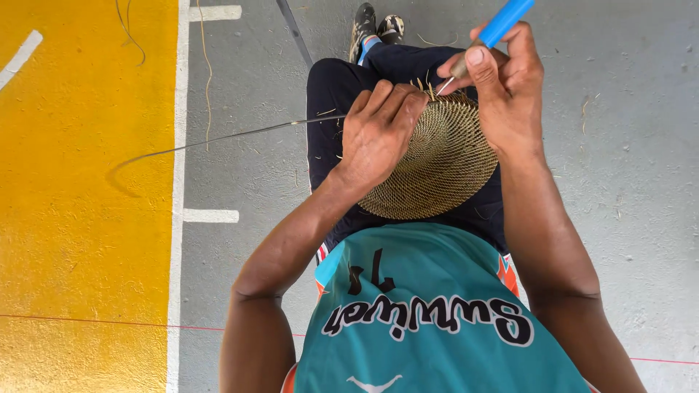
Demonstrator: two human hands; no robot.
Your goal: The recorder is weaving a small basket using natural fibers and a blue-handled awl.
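The round, finely woven tan basketry disc [444, 164] lay on the seated person's lap above the grey concrete floor [641, 182], its rim bristling with loose fibre ends. The left hand [378, 135] was clamped on its upper edge, while the right hand [506, 91] pinched a blue-handled metal awl [495, 33], tip at the rim. Sound work likely required firm bracing beside the tip and shallow insertion between coils; a long thin strand [218, 138] trailed leftward.

The left hand [378, 135] hides part of the woven disc [437, 164]; the blue-handled tool [502, 22] runs off the top edge.
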